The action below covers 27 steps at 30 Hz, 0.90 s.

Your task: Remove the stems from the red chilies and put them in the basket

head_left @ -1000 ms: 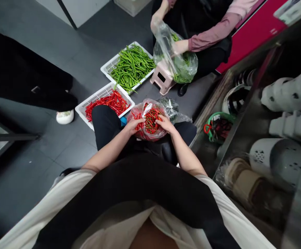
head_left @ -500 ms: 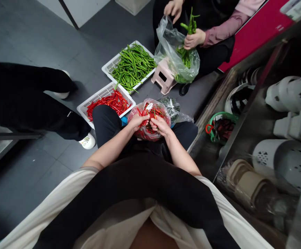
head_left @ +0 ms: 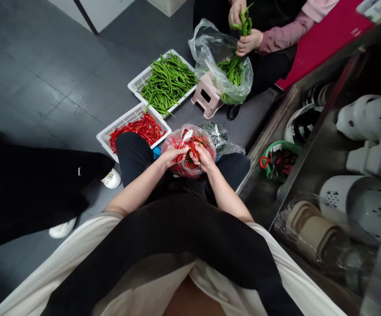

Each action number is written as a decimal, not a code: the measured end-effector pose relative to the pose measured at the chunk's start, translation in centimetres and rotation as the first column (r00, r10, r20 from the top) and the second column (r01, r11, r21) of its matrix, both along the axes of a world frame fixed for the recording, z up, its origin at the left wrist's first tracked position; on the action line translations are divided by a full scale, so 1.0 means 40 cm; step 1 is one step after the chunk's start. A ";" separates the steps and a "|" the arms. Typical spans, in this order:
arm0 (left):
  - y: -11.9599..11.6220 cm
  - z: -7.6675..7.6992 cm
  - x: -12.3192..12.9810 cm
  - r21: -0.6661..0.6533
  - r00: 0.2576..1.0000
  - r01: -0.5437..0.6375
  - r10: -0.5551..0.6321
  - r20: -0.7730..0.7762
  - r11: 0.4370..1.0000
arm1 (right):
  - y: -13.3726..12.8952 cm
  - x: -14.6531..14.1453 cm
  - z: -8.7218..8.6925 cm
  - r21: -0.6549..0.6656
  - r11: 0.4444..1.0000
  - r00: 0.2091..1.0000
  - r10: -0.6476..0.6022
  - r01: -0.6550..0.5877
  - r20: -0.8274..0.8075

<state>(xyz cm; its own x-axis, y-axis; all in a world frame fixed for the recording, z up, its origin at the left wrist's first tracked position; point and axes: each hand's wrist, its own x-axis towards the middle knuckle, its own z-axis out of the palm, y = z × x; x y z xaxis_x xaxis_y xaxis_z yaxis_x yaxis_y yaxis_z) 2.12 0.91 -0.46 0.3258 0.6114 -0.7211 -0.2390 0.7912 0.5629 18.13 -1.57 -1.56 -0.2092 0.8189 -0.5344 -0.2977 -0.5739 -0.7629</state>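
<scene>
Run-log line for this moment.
left hand: at red chilies, hold unclear; right hand: holding red chilies; plastic bag: under both hands; near white basket: more red chilies; far white basket: green chilies

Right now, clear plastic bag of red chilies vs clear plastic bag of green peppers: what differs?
The bag of red chilies is between the wearer's knees; the bag of green peppers is by a pale pink stool. The chili bag looks smaller than the pepper bag. Left hand and right hand are at the chili bag; a co-worker's hand is above the pepper bag. Both are clear plastic.
</scene>
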 end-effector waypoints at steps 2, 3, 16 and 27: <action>-0.003 0.005 0.005 -0.048 0.997 0.068 -0.066 0.042 0.997 | -0.001 -0.009 0.000 0.038 0.998 0.994 0.050 -0.054 0.096; -0.003 0.005 0.007 -0.054 0.996 0.082 -0.080 0.043 0.995 | 0.000 -0.013 0.002 0.048 0.993 0.986 0.097 -0.104 0.133; -0.004 0.004 0.024 0.182 0.989 -0.003 0.030 -0.147 0.983 | -0.001 -0.009 0.010 0.097 0.988 0.982 0.104 -0.120 0.159; 0.010 0.005 0.016 0.113 0.990 -0.070 0.083 -0.114 0.991 | -0.009 -0.015 0.009 0.097 0.994 0.998 0.054 -0.056 0.029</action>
